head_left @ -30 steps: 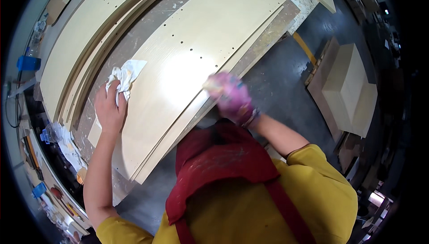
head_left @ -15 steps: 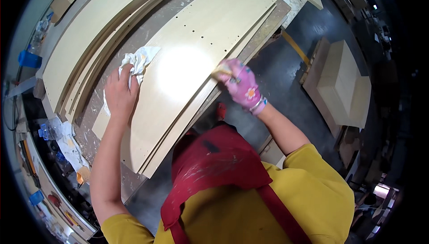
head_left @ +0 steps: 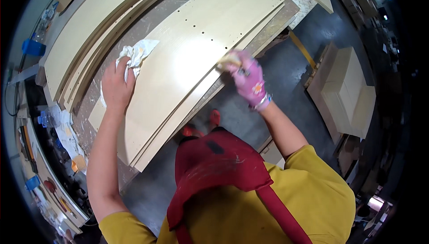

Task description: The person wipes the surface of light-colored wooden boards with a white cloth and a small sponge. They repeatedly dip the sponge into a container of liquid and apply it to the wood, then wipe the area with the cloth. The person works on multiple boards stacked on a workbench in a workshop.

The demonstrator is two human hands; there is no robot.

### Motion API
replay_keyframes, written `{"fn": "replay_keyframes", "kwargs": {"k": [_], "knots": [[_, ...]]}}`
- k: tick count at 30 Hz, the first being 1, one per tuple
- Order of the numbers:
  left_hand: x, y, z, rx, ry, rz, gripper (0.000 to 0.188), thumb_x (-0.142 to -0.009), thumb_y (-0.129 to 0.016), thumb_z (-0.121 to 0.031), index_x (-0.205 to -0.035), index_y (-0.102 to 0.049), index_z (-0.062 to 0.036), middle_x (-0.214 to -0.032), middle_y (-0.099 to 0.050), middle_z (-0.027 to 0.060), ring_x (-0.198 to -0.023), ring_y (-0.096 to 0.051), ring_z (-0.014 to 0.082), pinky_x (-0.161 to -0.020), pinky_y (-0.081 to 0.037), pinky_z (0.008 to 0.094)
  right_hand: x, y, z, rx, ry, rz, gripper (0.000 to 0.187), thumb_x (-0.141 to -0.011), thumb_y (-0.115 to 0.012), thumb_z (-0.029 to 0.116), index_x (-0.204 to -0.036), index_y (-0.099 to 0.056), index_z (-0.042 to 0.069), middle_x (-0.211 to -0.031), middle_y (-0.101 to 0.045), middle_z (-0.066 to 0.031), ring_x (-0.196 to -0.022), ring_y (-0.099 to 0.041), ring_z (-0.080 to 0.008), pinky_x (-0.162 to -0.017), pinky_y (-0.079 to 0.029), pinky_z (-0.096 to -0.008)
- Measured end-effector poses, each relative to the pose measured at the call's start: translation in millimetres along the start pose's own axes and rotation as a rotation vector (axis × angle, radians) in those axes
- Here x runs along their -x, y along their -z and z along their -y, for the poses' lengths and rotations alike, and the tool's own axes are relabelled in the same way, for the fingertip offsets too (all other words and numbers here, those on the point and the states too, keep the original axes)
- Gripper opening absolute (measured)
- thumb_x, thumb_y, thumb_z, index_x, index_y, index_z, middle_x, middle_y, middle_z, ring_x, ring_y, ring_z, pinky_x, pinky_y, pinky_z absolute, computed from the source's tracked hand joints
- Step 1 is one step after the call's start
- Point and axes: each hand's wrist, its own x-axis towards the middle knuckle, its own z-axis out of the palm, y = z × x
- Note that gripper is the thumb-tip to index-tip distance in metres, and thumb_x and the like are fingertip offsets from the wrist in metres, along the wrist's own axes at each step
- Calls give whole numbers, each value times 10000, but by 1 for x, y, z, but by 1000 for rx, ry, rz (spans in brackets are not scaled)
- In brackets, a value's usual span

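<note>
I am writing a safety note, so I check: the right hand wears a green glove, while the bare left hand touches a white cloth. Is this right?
Not quite: the glove on the right hand is pink, not green, as the head view shows. The bare left hand touches a white cloth.

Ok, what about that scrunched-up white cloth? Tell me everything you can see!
The cloth is white with faint yellowish marks, and looks soft and thin. It's bunched into folds, with one flatter corner pointing up and right. It lies at the curved edge of the pale board, under the bare left hand, which covers part of it.
</note>
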Motion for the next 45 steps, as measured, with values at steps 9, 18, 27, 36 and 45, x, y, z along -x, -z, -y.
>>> {"fn": "replay_keyframes", "kwargs": {"k": [9, 18, 27, 36, 45], "knots": [[-1, 1, 0, 4, 19, 15, 281, -823, -596, -187, -1098, -608, -130, -959, -571, 137, -869, -563, 341, -746, -458, 444, 29, -38, 49, -4, 206, 167, 247, -832, -606, 171, -1060, -602, 75, -1013, -618, -136, -846, -617, -323, -764, -495, -402], [-1, -1, 3, 6, 11, 17, 294, -837, -590, -227, -1120, -607, -150, -974, -579, 121, -874, -568, 330, -746, -457, 447, 28, -36, 37, 4, 59, 1, 187, -877, -605, 207, -1020, -659, 100, -1016, -601, -134, -887, -602, -315, -770, -495, -379], [1, 0, 5, 30, 22, 28, 303, -834, -584, -240, -1125, -610, -158, -984, -579, 101, -902, -576, 311, -745, -453, 437, 22, -36, 39, -61, -155, -173, 176, -871, -612, 196, -988, -653, 71, -1047, -630, -143, -880, -630, -337, -749, -512, -391], [1, -2, 8, 28, 22, 16, 295, -837, -578, -239, -1118, -612, -157, -969, -580, 98, -915, -580, 304, -751, -452, 433, 57, -56, 77, 109, 130, 138, 226, -835, -639, 198, -1042, -636, 107, -1009, -625, -114, -953, -614, -280, -827, -473, -391], [1, -1, 4, 12, 7, 22, 289, -838, -578, -230, -1118, -605, -163, -949, -575, 96, -895, -581, 307, -732, -457, 437, 70, -78, 95, 74, 203, 119, 227, -826, -608, 152, -1045, -625, 94, -1034, -618, -125, -946, -613, -295, -796, -477, -391]]}}
